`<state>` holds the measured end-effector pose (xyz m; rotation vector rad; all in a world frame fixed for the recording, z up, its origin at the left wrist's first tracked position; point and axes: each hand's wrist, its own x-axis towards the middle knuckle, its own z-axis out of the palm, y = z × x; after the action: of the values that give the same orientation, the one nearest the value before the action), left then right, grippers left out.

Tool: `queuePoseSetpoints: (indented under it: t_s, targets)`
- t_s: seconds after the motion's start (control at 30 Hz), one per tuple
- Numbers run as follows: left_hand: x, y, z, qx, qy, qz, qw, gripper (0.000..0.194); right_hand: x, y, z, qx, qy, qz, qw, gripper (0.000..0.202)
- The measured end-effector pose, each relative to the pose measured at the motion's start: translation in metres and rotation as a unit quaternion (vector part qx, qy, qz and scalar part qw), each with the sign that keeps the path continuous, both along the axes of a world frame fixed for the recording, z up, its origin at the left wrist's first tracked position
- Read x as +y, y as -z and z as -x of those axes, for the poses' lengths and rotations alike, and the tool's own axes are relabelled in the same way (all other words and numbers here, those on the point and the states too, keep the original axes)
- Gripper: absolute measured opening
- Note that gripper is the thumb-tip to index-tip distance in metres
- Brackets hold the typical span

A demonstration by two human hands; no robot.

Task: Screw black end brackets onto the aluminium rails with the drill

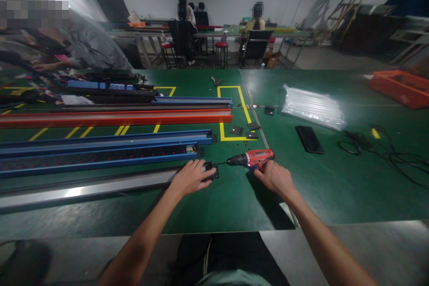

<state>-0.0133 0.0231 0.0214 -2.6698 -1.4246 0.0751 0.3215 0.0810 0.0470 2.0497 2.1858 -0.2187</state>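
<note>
My right hand [276,177] is wrapped round the grip of a red and black cordless drill [257,158], whose long thin bit points left. The bit's tip meets or nearly meets a black end cap [215,171] on a long silver rail [100,189]. Over that same rail end my left hand [192,175] is closed, fingers across the top and the cap, hiding part of both. Just beyond lie a blue rail [174,157] with a black strip inside and another blue rail [161,137].
Loose black end caps [252,135] and small screws [246,145] lie beyond the drill. An orange rail [117,118] stretches left. On the right are a black phone-like slab [309,139], bagged clear tubes [313,107], cables [385,149] and an orange bin [402,88]. A co-worker's sleeve [94,40] shows left.
</note>
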Motion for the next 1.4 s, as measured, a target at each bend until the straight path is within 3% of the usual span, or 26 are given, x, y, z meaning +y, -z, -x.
queuePoseSetpoints:
  t_s: [1.4]
  targets:
    - [0.0003,0.0019,0.0006,-0.002,-0.008,0.003,1.000,0.042,-0.0021,-0.0075,0.0035,-0.018,-0.005,0.010,1.000,0.059]
